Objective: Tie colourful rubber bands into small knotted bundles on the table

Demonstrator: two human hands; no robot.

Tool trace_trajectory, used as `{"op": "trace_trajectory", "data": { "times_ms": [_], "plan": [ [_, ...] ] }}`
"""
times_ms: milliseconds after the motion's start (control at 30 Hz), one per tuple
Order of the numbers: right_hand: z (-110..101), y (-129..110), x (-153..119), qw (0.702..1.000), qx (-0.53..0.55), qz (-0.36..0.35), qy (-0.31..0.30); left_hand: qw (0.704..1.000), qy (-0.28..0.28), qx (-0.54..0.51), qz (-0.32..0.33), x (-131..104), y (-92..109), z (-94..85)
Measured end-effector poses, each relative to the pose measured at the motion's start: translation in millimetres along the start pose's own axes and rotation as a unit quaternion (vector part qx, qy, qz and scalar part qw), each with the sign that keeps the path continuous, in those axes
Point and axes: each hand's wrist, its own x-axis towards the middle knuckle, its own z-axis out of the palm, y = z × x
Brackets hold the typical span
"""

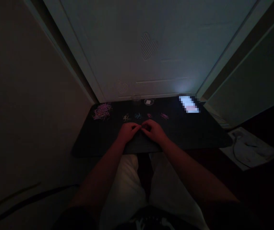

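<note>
My left hand and my right hand meet fingertip to fingertip above the dark table. Both are closed in a pinch; anything between the fingers is too small and dark to make out. Just beyond them lie small heaps of thin strands: a yellowish heap, a blue heap, a small pink heap and a purplish-pink heap. A much larger pink and purple pile sits at the table's far left. The kind of strand is unclear in this dim light.
A clear round container and a round lid with a white label stand at the back edge. At back right a lit screen glows, blurred out. Behind the table rises a pale door. A light board lies lower right.
</note>
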Motion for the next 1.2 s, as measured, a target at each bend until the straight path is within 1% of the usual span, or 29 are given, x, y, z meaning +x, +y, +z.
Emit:
{"op": "trace_trajectory", "data": {
  "times_ms": [67,167,467,633,767,900,1000,1133,1200],
  "plan": [
    [0.3,-0.6,0.2,1.0,-0.012,-0.014,-0.008,0.999,-0.019,0.028,0.02,0.0,0.0,1.1],
    [0.0,-0.9,0.5,0.999,-0.02,-0.024,-0.009,0.998,-0.031,0.045,0.033,-0.1,-0.4,1.7],
    [0.1,-0.8,0.1,0.997,-0.053,-0.048,-0.006,0.998,-0.04,0.027,0.034,0.5,-0.3,1.4],
    [-1.5,-3.4,-0.3,0.998,-0.045,-0.049,-0.004,0.999,-0.019,-0.008,0.03,0.0,2.6,0.4],
    [-2.0,-3.4,0.0,0.998,-0.027,-0.053,0.002,1.0,-0.001,-0.009,0.02,-0.8,3.1,1.5],
    [-2.5,-2.3,0.9,0.999,-0.022,-0.036,0.005,0.999,0.031,-0.007,0.001,-1.4,2.0,2.6],
    [-4.0,-2.7,1.2,0.999,-0.017,-0.03,0.005,0.999,0.045,-0.007,-0.004,-2.0,2.3,0.9],
    [-5.5,-3.6,1.1,0.999,-0.003,-0.021,0.03,0.997,0.071,-0.025,-0.016,-3.1,4.4,-2.4],
    [-5.2,-3.5,1.1,0.999,0.003,-0.016,0.038,0.997,0.064,-0.044,-0.008,-3.6,5.7,-2.4]
  ]
}}
